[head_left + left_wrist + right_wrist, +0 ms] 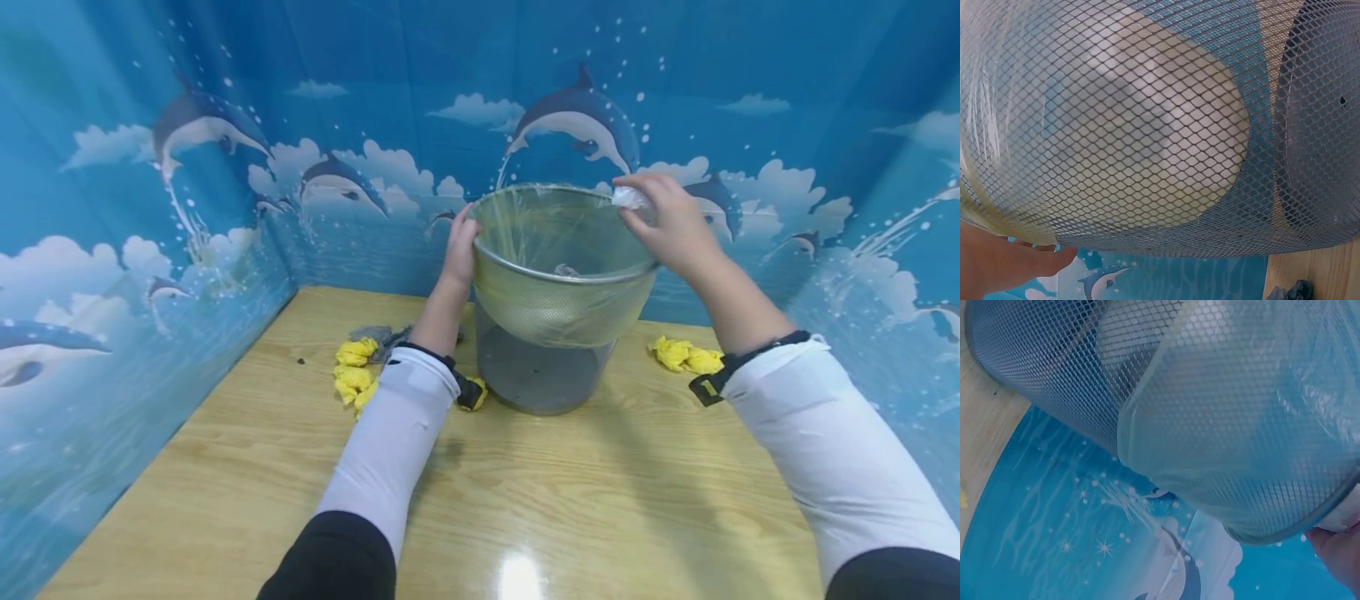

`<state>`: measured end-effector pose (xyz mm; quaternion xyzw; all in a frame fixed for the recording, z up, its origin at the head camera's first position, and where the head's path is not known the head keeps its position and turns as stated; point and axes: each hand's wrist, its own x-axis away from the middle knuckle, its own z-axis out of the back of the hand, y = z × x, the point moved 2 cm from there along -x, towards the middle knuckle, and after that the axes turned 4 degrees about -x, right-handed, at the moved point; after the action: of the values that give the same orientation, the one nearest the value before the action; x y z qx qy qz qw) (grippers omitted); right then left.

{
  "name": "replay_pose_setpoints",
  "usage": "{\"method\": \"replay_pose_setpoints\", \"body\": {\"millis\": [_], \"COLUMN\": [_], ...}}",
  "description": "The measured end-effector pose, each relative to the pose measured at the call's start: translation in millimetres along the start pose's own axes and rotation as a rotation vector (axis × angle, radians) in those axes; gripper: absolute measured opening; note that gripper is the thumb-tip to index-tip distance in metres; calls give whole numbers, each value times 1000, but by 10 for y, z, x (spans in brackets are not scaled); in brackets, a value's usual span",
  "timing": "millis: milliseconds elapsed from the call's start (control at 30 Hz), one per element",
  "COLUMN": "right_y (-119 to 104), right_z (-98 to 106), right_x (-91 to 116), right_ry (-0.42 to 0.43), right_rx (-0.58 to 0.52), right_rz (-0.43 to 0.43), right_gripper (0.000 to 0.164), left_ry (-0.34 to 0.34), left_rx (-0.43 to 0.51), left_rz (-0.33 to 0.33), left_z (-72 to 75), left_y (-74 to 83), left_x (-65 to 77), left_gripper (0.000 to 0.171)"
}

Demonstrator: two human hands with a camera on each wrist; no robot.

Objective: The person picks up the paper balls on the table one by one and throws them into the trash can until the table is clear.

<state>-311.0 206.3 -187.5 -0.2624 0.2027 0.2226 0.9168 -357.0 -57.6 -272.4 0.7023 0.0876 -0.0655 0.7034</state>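
A round wire-mesh wastebasket (543, 383) stands tilted on the table, lined with a thin, see-through yellowish bag (555, 312) folded down over its rim. My left hand (461, 250) grips the basket's left rim; in the left wrist view its fingers (1054, 259) lie against the lined outside. At the right side of the rim my right hand (667, 221) pinches a crumpled white wad (630, 197) between thumb and fingers. That white wad (1342, 515) also shows beside the rim in the right wrist view. Inside the bag lies a small crumpled whitish piece (566, 270).
Crumpled yellow pieces (352, 371) and grey ones (382, 336) lie left of the basket, partly behind my left forearm. More yellow pieces (684, 356) lie to its right. A dolphin-printed blue curtain (420, 125) closes off the back and sides of the wooden table (487, 508).
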Motion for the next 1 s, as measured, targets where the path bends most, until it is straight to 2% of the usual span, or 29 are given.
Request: {"method": "replay_pose_setpoints", "body": {"millis": [400,733,1000], "right_y": [-98,-132,-79], "right_z": [-126,-113,-53], "right_x": [-35,-26,0], "right_ry": [-51,-187,-207], "right_rx": [1,47,34], "right_rz": [37,-4,-56], "right_gripper": [46,67,71], "left_ry": [-9,0,9], "left_rx": [7,-9,-22], "left_rz": [11,3,11], "left_z": [-4,2,-2], "left_y": [-7,-1,-1], "left_x": [-4,0,-5], "left_gripper": [68,69,68]}}
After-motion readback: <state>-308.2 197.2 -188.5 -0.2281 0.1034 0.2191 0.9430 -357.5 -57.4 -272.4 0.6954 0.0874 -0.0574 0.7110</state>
